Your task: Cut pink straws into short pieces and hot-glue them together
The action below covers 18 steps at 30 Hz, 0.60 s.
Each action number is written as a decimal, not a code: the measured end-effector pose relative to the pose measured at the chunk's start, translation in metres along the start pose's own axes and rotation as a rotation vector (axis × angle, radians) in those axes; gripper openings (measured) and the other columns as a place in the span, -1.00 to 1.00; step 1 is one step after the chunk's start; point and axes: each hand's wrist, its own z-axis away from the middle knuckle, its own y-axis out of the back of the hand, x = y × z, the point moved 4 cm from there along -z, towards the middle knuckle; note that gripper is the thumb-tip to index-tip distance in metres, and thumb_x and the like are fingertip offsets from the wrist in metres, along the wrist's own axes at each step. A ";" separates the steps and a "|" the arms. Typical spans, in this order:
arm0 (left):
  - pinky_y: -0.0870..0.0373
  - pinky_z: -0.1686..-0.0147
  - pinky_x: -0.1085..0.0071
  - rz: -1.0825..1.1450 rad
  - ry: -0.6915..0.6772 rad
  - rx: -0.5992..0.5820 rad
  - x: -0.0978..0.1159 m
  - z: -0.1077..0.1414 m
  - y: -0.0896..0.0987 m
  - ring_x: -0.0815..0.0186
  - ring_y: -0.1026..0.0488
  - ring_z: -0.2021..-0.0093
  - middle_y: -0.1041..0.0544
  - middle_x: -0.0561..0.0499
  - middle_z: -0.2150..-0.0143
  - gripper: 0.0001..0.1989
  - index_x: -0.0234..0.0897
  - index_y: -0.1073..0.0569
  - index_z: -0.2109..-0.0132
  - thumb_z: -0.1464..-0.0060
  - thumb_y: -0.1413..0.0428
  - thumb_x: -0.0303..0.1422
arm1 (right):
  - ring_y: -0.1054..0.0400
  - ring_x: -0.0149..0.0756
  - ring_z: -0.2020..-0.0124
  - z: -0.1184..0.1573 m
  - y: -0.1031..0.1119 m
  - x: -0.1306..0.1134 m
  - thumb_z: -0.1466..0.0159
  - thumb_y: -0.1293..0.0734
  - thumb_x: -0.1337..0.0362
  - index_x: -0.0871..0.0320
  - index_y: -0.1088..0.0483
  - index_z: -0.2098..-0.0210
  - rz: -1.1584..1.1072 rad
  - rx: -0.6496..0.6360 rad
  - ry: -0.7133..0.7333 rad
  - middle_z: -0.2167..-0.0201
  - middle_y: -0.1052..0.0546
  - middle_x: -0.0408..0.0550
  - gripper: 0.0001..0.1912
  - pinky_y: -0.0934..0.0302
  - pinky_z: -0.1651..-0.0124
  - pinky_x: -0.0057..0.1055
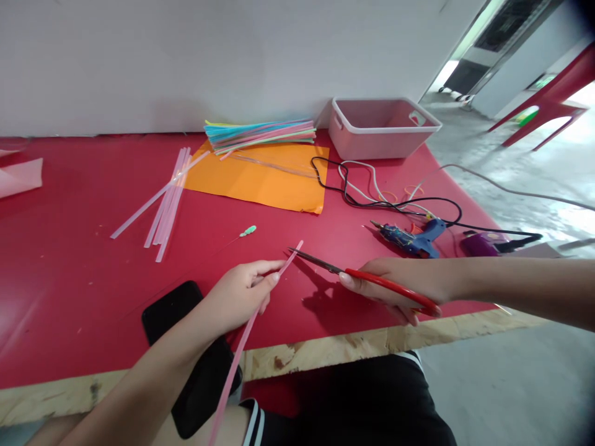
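Observation:
My left hand [246,288] pinches a long pink pipe cleaner [239,352] between thumb and fingers, close to its upper end. The strip runs down past the table's front edge toward my lap. In my right hand [388,279] are red-handled scissors [381,284]. Their blade tips meet the pink strip just below its top end; whether the blades are fully closed is hard to see. Under my left forearm lies a black phone [173,310]. A small green piece with a thin wire [248,231] rests beyond my left hand.
Translucent glue sticks [170,204] lie at left. Behind are orange paper [274,189], a bundle of coloured pipe cleaners [260,135] and a pink bin [372,144]. A blue glue gun [411,238], tangled cables [395,203] and a purple plug [486,243] sit at right.

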 end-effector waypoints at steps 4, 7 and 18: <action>-0.20 0.49 0.42 0.009 -0.009 0.006 -0.002 -0.002 0.000 0.36 -0.29 0.58 -0.32 0.22 0.64 -0.46 -0.27 -0.38 -0.36 -0.32 -0.01 -0.19 | -0.25 -0.38 0.72 -0.001 0.000 0.001 -0.27 -0.02 -0.47 0.12 -0.22 0.64 -0.008 0.004 0.024 0.74 -0.40 -0.07 -0.19 -0.24 0.57 -0.41; -0.20 0.49 0.41 0.006 -0.015 0.011 -0.003 -0.003 0.000 0.35 -0.29 0.58 -0.32 0.22 0.65 -0.46 -0.27 -0.38 -0.36 -0.32 -0.02 -0.17 | -0.15 -0.45 0.77 -0.001 0.000 0.001 -0.28 -0.02 -0.47 0.12 -0.19 0.67 -0.006 0.009 0.020 0.77 -0.36 -0.09 -0.18 -0.15 0.61 -0.44; -0.20 0.49 0.41 0.002 -0.007 0.007 -0.001 -0.001 -0.001 0.35 -0.29 0.58 -0.31 0.22 0.64 -0.46 -0.27 -0.39 -0.35 -0.32 -0.01 -0.18 | -0.07 -0.47 0.79 -0.005 -0.001 0.004 -0.32 -0.09 -0.39 0.10 -0.14 0.67 -0.012 0.023 0.003 0.82 -0.28 -0.16 -0.25 -0.11 0.58 -0.43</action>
